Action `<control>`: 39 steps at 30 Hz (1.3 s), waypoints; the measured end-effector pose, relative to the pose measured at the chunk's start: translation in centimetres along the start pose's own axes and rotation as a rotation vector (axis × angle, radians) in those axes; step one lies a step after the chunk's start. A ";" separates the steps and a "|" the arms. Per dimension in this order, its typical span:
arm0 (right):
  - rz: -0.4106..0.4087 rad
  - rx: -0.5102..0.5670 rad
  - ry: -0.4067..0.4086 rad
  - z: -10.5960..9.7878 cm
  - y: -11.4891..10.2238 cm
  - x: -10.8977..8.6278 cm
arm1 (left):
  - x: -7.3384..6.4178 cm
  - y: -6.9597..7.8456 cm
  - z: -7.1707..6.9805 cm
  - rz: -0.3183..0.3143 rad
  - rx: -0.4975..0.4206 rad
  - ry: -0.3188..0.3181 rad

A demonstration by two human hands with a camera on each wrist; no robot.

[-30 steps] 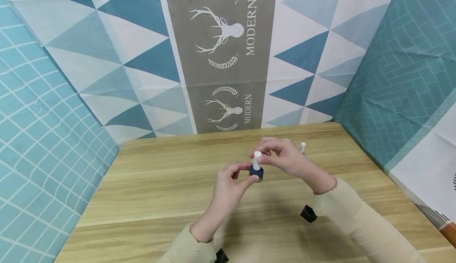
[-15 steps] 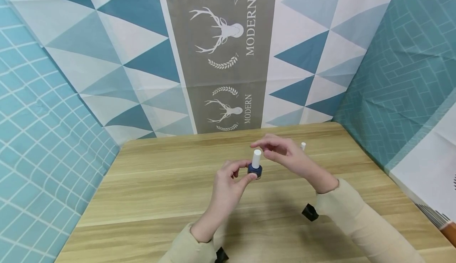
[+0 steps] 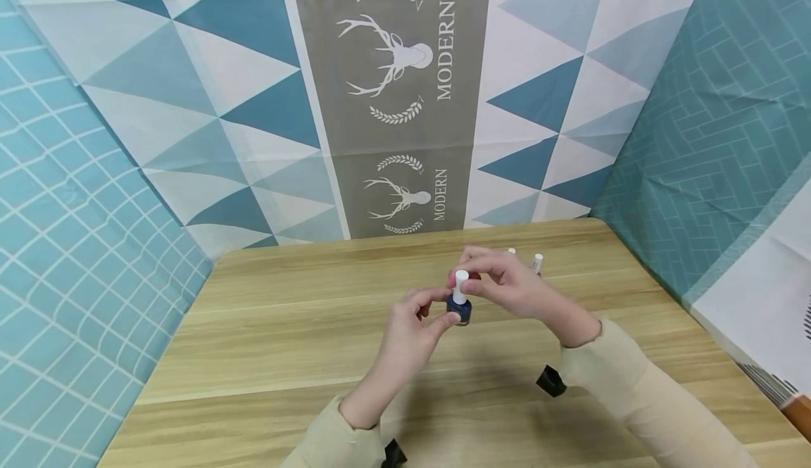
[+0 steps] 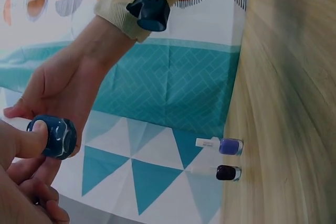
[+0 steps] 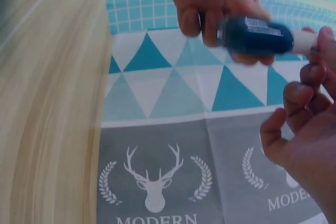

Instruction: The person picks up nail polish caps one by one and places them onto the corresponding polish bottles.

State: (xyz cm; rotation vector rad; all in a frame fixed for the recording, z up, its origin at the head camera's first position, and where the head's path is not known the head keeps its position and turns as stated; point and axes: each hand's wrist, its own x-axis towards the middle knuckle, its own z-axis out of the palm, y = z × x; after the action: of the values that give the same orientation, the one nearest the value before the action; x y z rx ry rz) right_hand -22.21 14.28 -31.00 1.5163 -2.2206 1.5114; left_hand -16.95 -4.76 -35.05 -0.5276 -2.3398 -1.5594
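Note:
A dark blue nail polish bottle (image 3: pixel 459 311) with a tall white cap (image 3: pixel 461 286) is held up over the table, tilted slightly. My left hand (image 3: pixel 405 324) pinches the glass body between thumb and fingers. On the cap, the thumb and fingertips of my right hand (image 3: pixel 513 286) take a pinch. The right wrist view shows the bottle (image 5: pixel 257 35) blurred, a pale label on its side, with the cap (image 5: pixel 304 41) between the right fingertips. In the left wrist view the left thumb lies across the bottle (image 4: pixel 60 137).
Two more nail polish bottles stand on the wooden table (image 3: pixel 285 341) beyond my right hand: a purple one (image 4: pixel 230 146) and a very dark one (image 4: pixel 227 172). In the head view their white caps show behind that hand. Patterned cloth (image 3: pixel 253 102) hangs around the table.
My right fingers came off the cap half a second ago, lifting away, and now pinch it again. The left hand keeps its hold, with the bottle shifting slightly.

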 end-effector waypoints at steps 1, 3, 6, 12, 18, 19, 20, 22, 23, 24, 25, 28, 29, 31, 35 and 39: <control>0.002 -0.019 0.010 0.1 -0.1 0.0 | 0.0 0.0 0.0 -0.004 0.004 0.009; 0.017 -0.042 0.030 0.2 -0.2 0.1 | 0.1 0.1 -0.1 -0.002 0.019 0.028; 0.052 -0.058 0.074 0.5 -0.3 0.0 | 0.2 0.1 0.0 0.007 0.043 0.066; 0.115 -0.093 0.181 1.3 -0.3 0.0 | 0.2 0.0 0.4 0.044 0.082 0.167; 0.169 -0.163 0.304 2.2 -0.5 0.2 | 0.2 -0.1 0.8 0.094 0.105 0.242; 0.182 -0.176 0.318 2.3 -0.5 0.2 | 0.2 -0.1 0.9 0.099 0.107 0.248; 0.193 -0.187 0.325 2.3 -0.5 0.2 | 0.2 -0.1 0.9 0.103 0.108 0.250; 0.211 -0.195 0.317 2.3 -0.5 0.2 | 0.2 -0.2 0.9 0.109 0.117 0.247; 0.222 -0.187 0.298 2.2 -0.4 0.2 | 0.2 -0.2 0.8 0.111 0.119 0.238; 0.234 -0.173 0.271 2.0 -0.4 0.2 | 0.2 -0.3 0.8 0.112 0.123 0.230; 0.237 -0.162 0.236 1.8 -0.4 0.2 | 0.2 -0.3 0.7 0.112 0.125 0.217; 0.215 -0.101 0.100 0.9 -0.1 0.0 | 0.1 -0.3 0.5 0.107 0.127 0.159; 0.199 -0.079 0.056 0.7 -0.1 0.0 | 0.0 -0.3 0.4 0.105 0.125 0.139; 0.153 -0.051 -0.012 0.2 0.1 -0.1 | 0.0 -0.1 0.3 0.099 0.119 0.102; 0.123 -0.024 -0.033 -0.2 0.1 -0.1 | 0.0 0.1 0.1 0.066 0.099 0.067; 0.165 -0.062 0.034 0.1 -0.1 0.0 | 0.0 0.1 0.1 0.019 0.093 0.068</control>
State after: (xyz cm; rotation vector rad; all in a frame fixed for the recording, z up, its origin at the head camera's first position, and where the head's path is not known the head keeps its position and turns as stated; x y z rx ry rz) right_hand -22.06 14.24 -30.96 1.3101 -2.4013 1.4810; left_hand -16.93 -4.58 -35.01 -0.4663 -2.3364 -1.4292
